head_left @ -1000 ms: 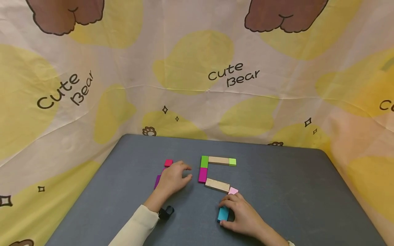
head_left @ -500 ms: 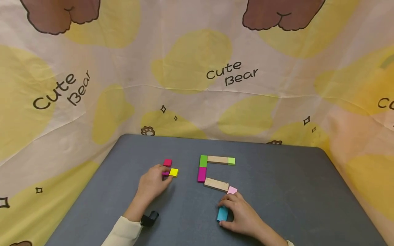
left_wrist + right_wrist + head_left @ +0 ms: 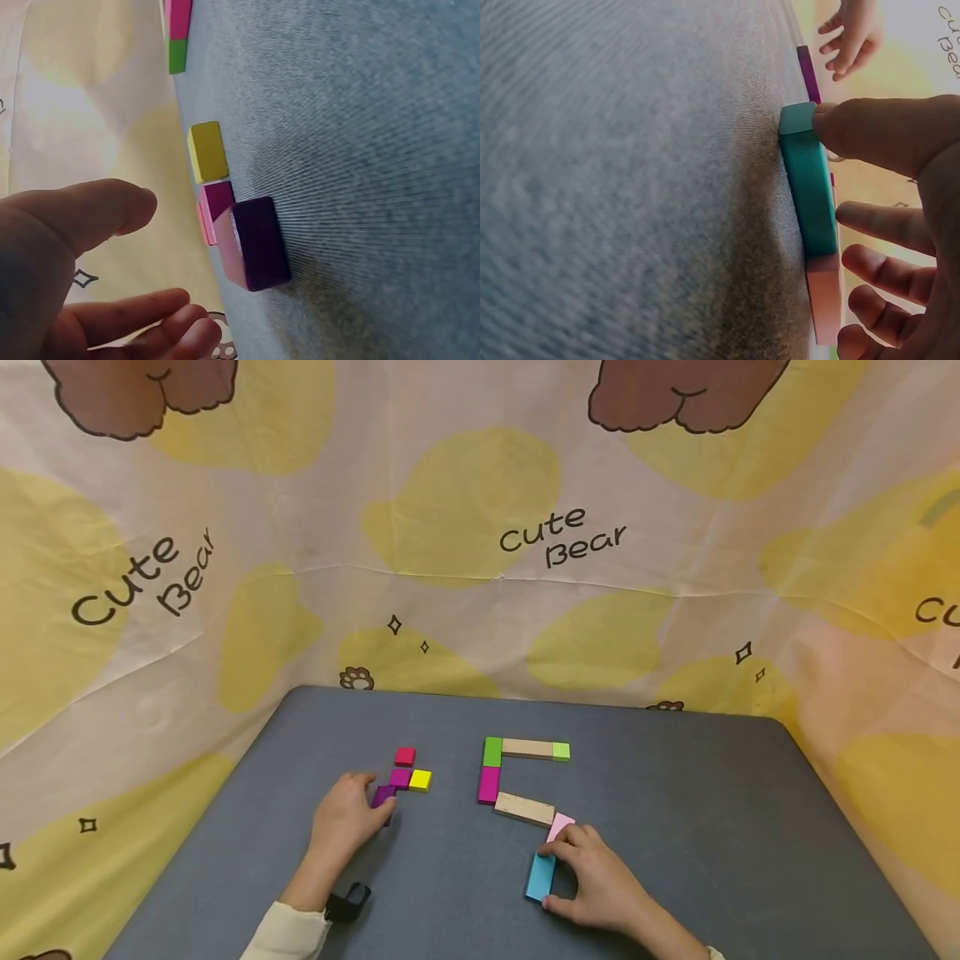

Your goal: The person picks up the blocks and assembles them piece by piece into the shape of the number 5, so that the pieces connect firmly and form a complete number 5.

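My right hand (image 3: 600, 885) holds a flat blue block (image 3: 539, 878) between thumb and fingertips, low on the grey table. In the right wrist view the thumb touches one end of that block, and its other end meets a pink block (image 3: 824, 296). My left hand (image 3: 341, 822) hovers with thumb and fingers spread beside a purple block (image 3: 384, 796), holding nothing. In the left wrist view the purple block (image 3: 259, 244) lies just beyond the fingertips. A magenta block (image 3: 401, 778), a yellow block (image 3: 421, 781) and a red block (image 3: 405, 757) lie close behind it.
A bent line of blocks runs up from the pink one: a wooden block (image 3: 524, 809), a magenta block (image 3: 489, 785), a green block (image 3: 492, 752), another wooden block (image 3: 527, 748) and a lime block (image 3: 561, 752). Printed cloth (image 3: 450, 527) hangs around the table (image 3: 712, 827).
My left hand has drawn back leftward and toward me, uncovering the yellow, magenta and purple blocks. My right hand stays at the blue block, which has shifted slightly; the pink block has turned.
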Available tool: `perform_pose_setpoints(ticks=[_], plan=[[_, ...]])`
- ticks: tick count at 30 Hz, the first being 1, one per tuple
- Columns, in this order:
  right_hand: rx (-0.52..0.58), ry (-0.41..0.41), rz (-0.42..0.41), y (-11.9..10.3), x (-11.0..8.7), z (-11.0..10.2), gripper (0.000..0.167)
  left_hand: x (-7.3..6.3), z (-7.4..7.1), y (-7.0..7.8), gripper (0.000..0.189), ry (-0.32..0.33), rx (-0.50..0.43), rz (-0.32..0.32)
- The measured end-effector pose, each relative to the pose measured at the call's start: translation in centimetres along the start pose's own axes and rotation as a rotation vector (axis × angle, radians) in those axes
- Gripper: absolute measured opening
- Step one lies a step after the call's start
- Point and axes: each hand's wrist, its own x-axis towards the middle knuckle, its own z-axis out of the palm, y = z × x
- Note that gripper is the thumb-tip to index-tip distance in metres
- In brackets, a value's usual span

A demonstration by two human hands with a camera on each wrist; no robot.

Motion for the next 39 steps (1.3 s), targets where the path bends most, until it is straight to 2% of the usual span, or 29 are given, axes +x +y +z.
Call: perform_pose_setpoints(ticks=[11, 17, 27, 39], plan=[[0.014, -0.091, 0.062, -0.2, 0.4, -0.2, 0.055, -0.1, 0.3, -0.1, 0.056, -0.037, -0.005, -0.039], [0.014, -0.129, 0.078, -0.2, 0.6, -0.2, 0.055, 0.0, 0.6, -0.2, 0.053, -0.055, 0.001, -0.027], [0.020, -0.131, 0.084, -0.1, 0.7, 0.1, 0.057, 0.2, 1.1, -0.7, 0.043, -0.036, -0.043, -0.035], [0.012, -0.122, 0.058, -0.2, 0.9, 0.0, 0.058, 0.1, 1.4, -1.2, 0.042, -0.023, -0.089, -0.055]])
